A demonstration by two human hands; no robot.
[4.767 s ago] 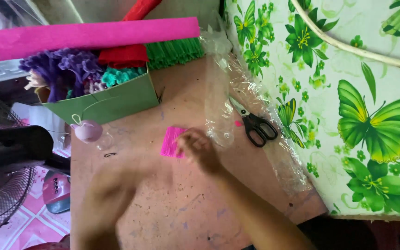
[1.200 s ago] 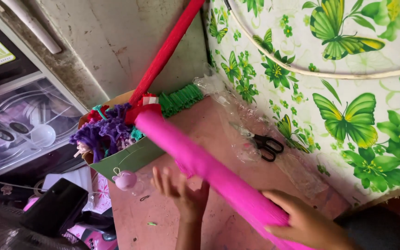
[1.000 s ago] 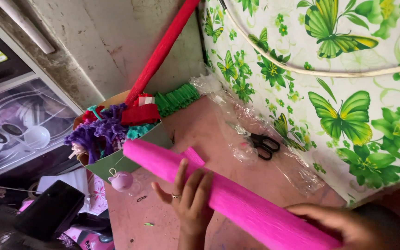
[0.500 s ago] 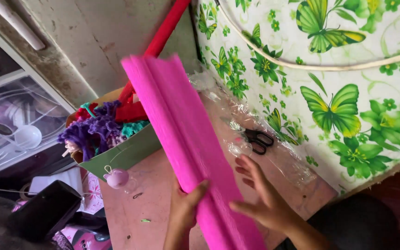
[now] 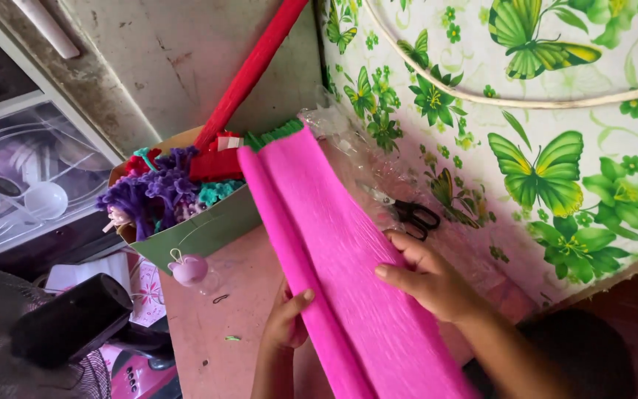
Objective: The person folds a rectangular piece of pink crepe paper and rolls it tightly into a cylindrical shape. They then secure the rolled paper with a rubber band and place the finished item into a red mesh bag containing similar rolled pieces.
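A long roll of bright pink crepe paper (image 5: 334, 251) lies partly unrolled across the small brown table (image 5: 208, 325), running from the box at the back toward me. My left hand (image 5: 288, 325) grips the still-rolled left edge from underneath, thumb on top. My right hand (image 5: 426, 277) rests flat on the unrolled sheet, fingers spread and pressing it down. Black-handled scissors (image 5: 407, 214) lie on clear plastic wrap just beyond my right hand.
An open green cardboard box (image 5: 193, 229) at the back holds purple, teal and red craft materials (image 5: 164, 188) and a long red roll (image 5: 252, 66) leaning on the wall. A small pink ornament (image 5: 188, 270) sits before it. A butterfly-patterned cloth (image 5: 540, 148) hangs right. A black fan (image 5: 31, 340) stands left.
The pink roll was swung round from lying crosswise to pointing away from me, then opened out. My right hand moved from the roll's end onto the unrolled sheet.
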